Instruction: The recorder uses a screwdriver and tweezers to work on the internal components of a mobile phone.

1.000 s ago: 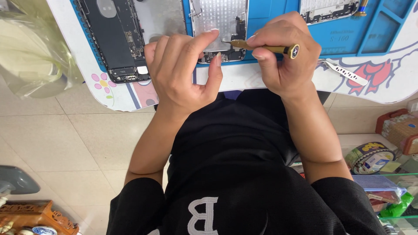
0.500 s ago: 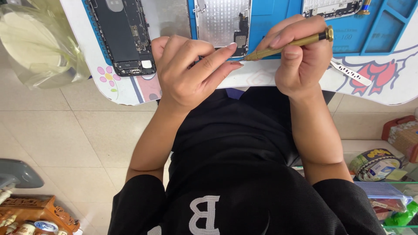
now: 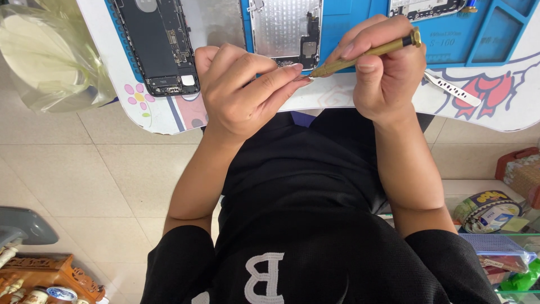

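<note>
My right hand (image 3: 382,73) grips a slim brass-coloured screwdriver (image 3: 365,55), its tip pointing left towards my left fingertips. My left hand (image 3: 242,90) has thumb and forefinger pinched together at that tip, over the near edge of the table; whatever is between them is too small to see. Just behind the fingers lies a silver phone screen backplate (image 3: 284,28) on a blue work mat (image 3: 360,22). An opened phone body (image 3: 154,45) with dark internals lies to the left.
Metal tweezers (image 3: 453,89) lie on the white table edge (image 3: 157,115) at right. A clear plastic bag (image 3: 50,56) sits far left. Another phone part (image 3: 427,7) lies at the mat's top. Boxes and tins (image 3: 489,211) fill a shelf at lower right; wooden items (image 3: 45,278) lower left.
The screwdriver has swung from lying level with its cap to the right to slanting upward. Both hands have drawn slightly nearer the table edge, with my left fingers closing at the tip.
</note>
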